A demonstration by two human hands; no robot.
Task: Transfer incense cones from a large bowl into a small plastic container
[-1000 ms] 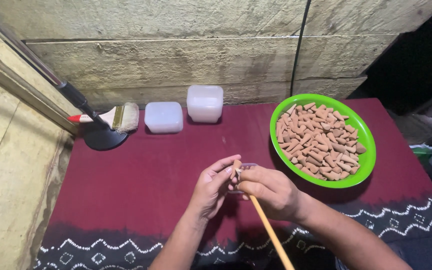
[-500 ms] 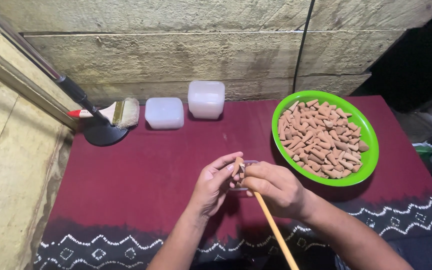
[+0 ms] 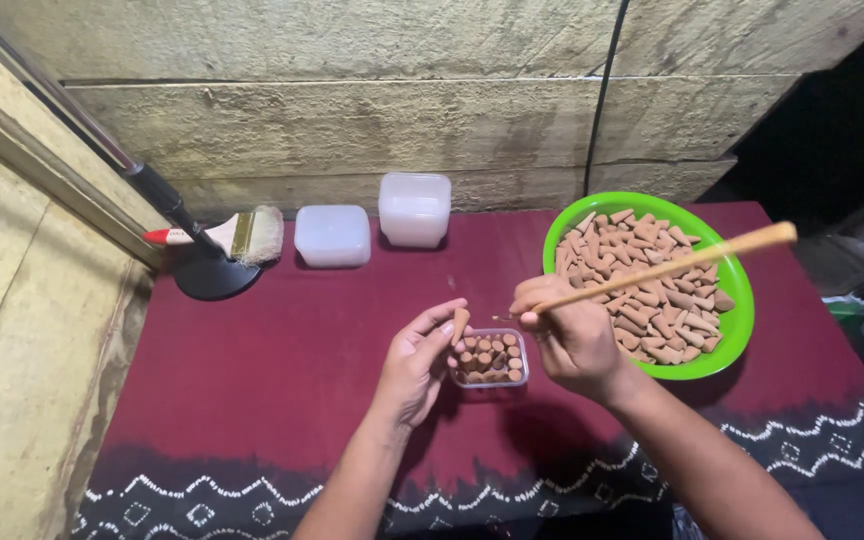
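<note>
Left hand (image 3: 420, 362) pinching a cone (image 3: 460, 325) upright over the small box (image 3: 490, 358) near the table's front edge, keeping it handy; right hand (image 3: 572, 335) closed around a stick (image 3: 667, 267), angling it clear over the bowl (image 3: 737, 320).

Bystanding things on the dark red cloth

Well beyond the hands, against the concrete wall (image 3: 352, 120), stand two frosted plastic tubs: a low one (image 3: 332, 235) and, just beside it, a taller stack (image 3: 414, 208). Further toward the left-hand side lies a paintbrush (image 3: 224, 235) with a red handle, resting on a round black stand base (image 3: 214, 277) whose pole slants up and away. A black cable (image 3: 604, 95) hangs down the wall beyond the right hand. The red cloth (image 3: 282, 380) has a white zigzag border at the near edge.
</note>
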